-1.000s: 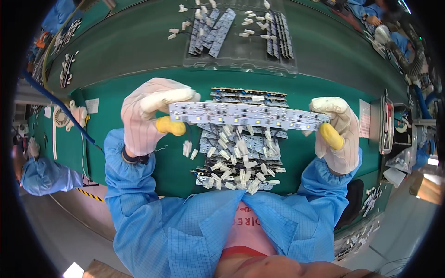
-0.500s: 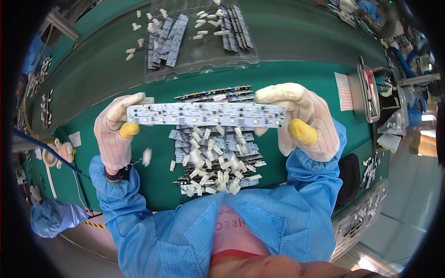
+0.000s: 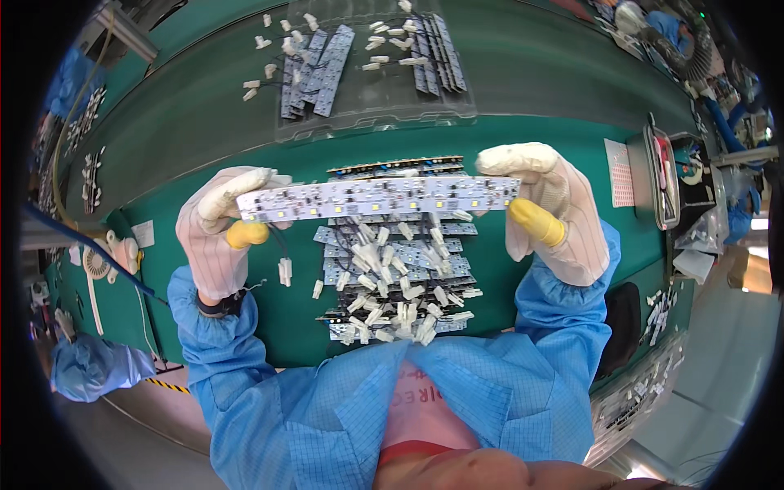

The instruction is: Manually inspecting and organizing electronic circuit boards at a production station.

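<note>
Between my two gloved hands a long white LED circuit board (image 3: 380, 198) is held up level, its row of small yellowish LEDs facing me. My left hand (image 3: 226, 214) pinches its left end, the yellow-covered thumb below and the fingers above. At the right end, my right hand (image 3: 549, 208) grips the board the same way. A white connector (image 3: 285, 272) dangles on a dark wire near my left hand. Under and in front of the board lies a stack of similar LED boards (image 3: 343, 241) with many white connectors (image 3: 404, 314) on top; the held board hides part of the stack.
Beyond the green mat, a clear plastic tray (image 3: 376, 122) holds more boards (image 3: 333, 69) on a dark conveyor belt (image 3: 204, 98). On the right stand a metal box (image 3: 665, 180) and a printed sheet (image 3: 619, 171). A small white fan (image 3: 96, 263) and a co-worker's blue sleeve (image 3: 98, 367) are at left.
The board's right end has risen slightly, and the connector hanging by my left hand has swung and settled lower. The whole view has shifted a little. Both hands keep their hold.
</note>
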Demonstrator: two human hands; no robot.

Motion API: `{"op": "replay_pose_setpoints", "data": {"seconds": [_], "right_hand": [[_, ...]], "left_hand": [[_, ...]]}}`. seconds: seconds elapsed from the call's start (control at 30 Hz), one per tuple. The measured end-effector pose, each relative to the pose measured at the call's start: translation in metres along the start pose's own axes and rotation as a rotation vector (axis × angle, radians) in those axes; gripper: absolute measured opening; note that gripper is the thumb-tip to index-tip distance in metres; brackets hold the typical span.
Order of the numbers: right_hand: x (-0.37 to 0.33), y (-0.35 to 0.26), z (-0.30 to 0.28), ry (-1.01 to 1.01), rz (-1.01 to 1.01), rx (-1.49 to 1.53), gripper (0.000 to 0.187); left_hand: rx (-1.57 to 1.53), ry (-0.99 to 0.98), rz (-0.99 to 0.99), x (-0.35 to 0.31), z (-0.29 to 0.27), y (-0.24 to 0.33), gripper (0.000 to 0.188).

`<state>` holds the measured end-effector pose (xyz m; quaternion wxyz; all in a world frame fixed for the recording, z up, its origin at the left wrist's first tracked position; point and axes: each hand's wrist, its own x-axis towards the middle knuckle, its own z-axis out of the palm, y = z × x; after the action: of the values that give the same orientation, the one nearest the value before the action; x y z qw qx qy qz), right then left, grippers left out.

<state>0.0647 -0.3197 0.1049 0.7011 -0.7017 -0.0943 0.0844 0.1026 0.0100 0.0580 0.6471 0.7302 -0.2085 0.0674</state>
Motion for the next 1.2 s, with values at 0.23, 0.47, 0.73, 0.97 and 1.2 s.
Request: {"op": "replay_pose_setpoints", "data": {"seconds": [0.23, 0.47, 0.73, 0.97, 1.2], "right_hand": [[0.007, 0.005, 0.001, 0.07, 0.054, -0.07, 0.054], [0.01, 0.009, -0.002, 0.026, 0.035, -0.112, 0.059], [0.004, 0.009, 0.007, 0.052, 0.011, -0.106, 0.056], [0.014, 0.014, 0.002, 0.041, -0.04, -0.144, 0.05], [0.003, 0.016, -0.001, -0.004, -0.002, -0.031, 0.064]], "left_hand": [[-0.03, -0.066, 0.128, -0.003, 0.004, 0.007, 0.045], [0.343, 0.017, 0.11, -0.001, 0.002, 0.017, 0.039], [-0.053, 0.044, -0.099, 0.002, 0.0, 0.005, 0.038], [0.114, -0.141, 0.171, -0.003, -0.006, 0.005, 0.034], [0.016, -0.05, -0.244, 0.009, 0.002, 0.004, 0.045]]}}
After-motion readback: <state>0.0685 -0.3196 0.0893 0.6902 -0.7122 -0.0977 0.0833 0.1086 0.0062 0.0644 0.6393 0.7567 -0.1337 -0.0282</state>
